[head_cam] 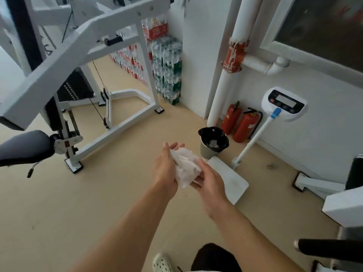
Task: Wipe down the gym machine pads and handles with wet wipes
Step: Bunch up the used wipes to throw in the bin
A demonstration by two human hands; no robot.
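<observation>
Both hands meet at the centre of the frame, above the beige floor [59,203]. The left hand [165,167] stands on edge with straight fingers, its palm pressed flat against a crumpled white wet wipe [186,167]. The right hand [208,181] cups the wipe from the opposite side; its fingers curl around the lower right of the bundle. The wipe sits sandwiched between the two palms, clear of every machine surface.

The white gym machine frame [82,42] fills the upper left of the frame. Its dark padded seat [23,148] projects from the left edge at mid-height, well apart from the hands.

Just above and right of the hands stands a small bin [213,143] with a black liner; white crumpled material lies inside it. A white floor scale [231,181] lies directly right of the right hand, and its post rises to a display head [284,104] at the right. Two red fire extinguishers [241,124] stand against the wall beside a white pipe. Stacked packs of bottled water [167,71] occupy the upper centre. A black handle [330,250] enters from the lower right edge
</observation>
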